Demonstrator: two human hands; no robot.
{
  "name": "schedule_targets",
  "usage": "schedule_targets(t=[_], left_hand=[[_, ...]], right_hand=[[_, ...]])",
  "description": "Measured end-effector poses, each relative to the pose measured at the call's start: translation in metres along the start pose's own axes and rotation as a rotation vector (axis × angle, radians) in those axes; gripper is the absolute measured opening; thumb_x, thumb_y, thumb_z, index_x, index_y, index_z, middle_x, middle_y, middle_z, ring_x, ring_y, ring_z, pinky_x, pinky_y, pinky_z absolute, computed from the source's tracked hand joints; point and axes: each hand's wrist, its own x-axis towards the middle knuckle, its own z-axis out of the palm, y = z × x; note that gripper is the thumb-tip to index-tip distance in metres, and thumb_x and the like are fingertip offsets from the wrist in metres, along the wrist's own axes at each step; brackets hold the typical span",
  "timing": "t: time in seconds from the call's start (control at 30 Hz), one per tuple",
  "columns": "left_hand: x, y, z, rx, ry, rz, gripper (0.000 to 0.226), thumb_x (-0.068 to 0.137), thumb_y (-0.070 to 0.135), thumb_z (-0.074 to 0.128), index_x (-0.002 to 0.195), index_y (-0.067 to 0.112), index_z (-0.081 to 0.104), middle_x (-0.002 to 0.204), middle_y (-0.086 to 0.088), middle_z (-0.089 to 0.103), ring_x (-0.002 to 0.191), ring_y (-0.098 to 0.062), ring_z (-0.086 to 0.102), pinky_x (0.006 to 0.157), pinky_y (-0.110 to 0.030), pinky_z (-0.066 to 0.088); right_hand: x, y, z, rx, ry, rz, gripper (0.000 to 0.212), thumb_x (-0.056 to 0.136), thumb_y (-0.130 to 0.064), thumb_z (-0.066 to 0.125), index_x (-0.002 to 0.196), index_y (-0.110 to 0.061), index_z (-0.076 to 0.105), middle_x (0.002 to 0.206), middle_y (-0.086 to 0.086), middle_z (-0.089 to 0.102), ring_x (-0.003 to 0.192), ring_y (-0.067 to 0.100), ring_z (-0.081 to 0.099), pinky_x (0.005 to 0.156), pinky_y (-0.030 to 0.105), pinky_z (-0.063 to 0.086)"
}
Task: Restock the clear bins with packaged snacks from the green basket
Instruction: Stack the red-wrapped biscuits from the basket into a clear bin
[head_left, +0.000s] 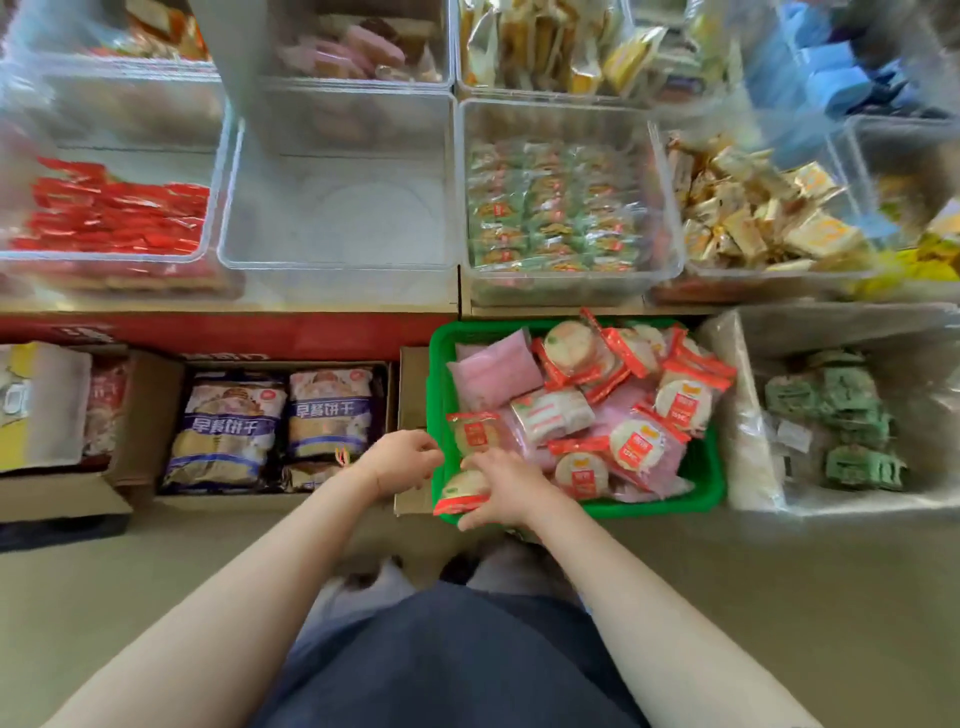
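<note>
At far left a clear bin (111, 208) holds red-wrapped snacks (114, 218); below it, on the floor, an open cardboard box (145, 415) holds blue-and-white biscuit bags (226, 436); just right of the red stock sits a clear bin with nothing in it (337, 208), its moulded base showing through; the left hand (402, 457) reaches to the near-left corner of the green basket (441, 364), fingers curled at the rim, though whether they pinch a packet there cannot be told; the right hand (506, 491) lies just beside it, fingers curled round a round rice-cracker packet (462, 496) with red ends, held at the basket's near edge; the basket stands on the floor below the shelf edge and is heaped with more red-trimmed cracker packets (636, 441) and pink packets (493, 371); above it a clear bin (569, 202) is packed with green-wrapped snacks; further right another bin holds yellow and gold packets (753, 213); at far right a plastic-lined box (841, 415) holds green packets.
</note>
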Motion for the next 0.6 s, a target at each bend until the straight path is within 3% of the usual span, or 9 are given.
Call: schedule_targets(t=[0.1,0.17,0.3,0.4,0.47,0.53,0.6], left_hand=[[-0.001,0.012,0.018,-0.019,0.056,-0.034,0.024,0.095,0.021,0.05,0.105,0.011,0.069,0.098,-0.007,0.072,0.085,-0.024,0.068,0.08,-0.032,0.054],[-0.002,0.018,0.025,-0.004,0.096,-0.04,0.025,0.094,0.022,0.052,0.107,0.012,0.07,0.103,-0.005,0.071,0.092,-0.021,0.065,0.084,-0.032,0.051],[-0.002,0.023,0.034,-0.123,0.161,-0.059,0.03,0.092,0.029,0.056,0.12,0.021,0.063,0.112,0.005,0.063,0.104,-0.014,0.059,0.087,-0.029,0.044],[0.0,0.023,0.041,-0.256,0.184,-0.029,0.045,0.079,0.038,0.065,0.122,0.031,0.057,0.118,0.007,0.061,0.109,-0.014,0.058,0.095,-0.033,0.046],[0.003,0.025,0.049,-0.379,0.185,0.004,0.045,0.08,0.028,0.069,0.123,0.029,0.058,0.121,0.004,0.064,0.111,-0.016,0.059,0.096,-0.032,0.048],[0.005,0.03,0.054,-0.494,0.145,0.016,0.035,0.086,0.015,0.07,0.12,0.02,0.062,0.115,-0.003,0.069,0.105,-0.019,0.066,0.085,-0.025,0.053],[0.007,0.032,0.057,-0.53,0.097,0.004,0.026,0.087,0.015,0.072,0.112,0.013,0.067,0.107,-0.007,0.073,0.099,-0.023,0.07,0.081,-0.024,0.057]], right_hand=[[-0.007,0.016,0.015,-0.075,0.072,-0.044,0.051,0.084,-0.035,0.069,0.132,-0.035,0.051,0.135,-0.003,0.052,0.123,0.026,0.053,0.1,0.048,0.047],[-0.006,0.023,0.015,0.041,0.157,-0.082,0.034,0.09,-0.026,0.062,0.123,-0.034,0.06,0.128,-0.004,0.059,0.117,0.024,0.059,0.097,0.045,0.05],[-0.01,0.032,-0.001,0.326,0.276,-0.071,0.03,0.092,-0.017,0.057,0.119,-0.025,0.067,0.113,-0.003,0.068,0.102,0.019,0.062,0.089,0.035,0.051],[-0.018,0.042,-0.016,0.575,0.353,-0.042,0.023,0.091,-0.016,0.061,0.112,-0.024,0.07,0.097,-0.006,0.071,0.088,0.012,0.065,0.081,0.031,0.053],[-0.019,0.051,-0.024,0.646,0.301,-0.059,0.021,0.092,-0.015,0.062,0.11,-0.02,0.07,0.091,-0.005,0.071,0.079,0.008,0.064,0.073,0.025,0.05],[-0.023,0.056,-0.031,0.747,0.205,-0.074,0.018,0.093,-0.012,0.061,0.109,-0.017,0.068,0.088,-0.004,0.07,0.073,0.003,0.065,0.068,0.021,0.049],[-0.028,0.059,-0.034,0.866,0.187,-0.058,0.019,0.094,-0.013,0.061,0.113,-0.016,0.065,0.092,-0.002,0.069,0.078,0.007,0.066,0.069,0.022,0.05]])
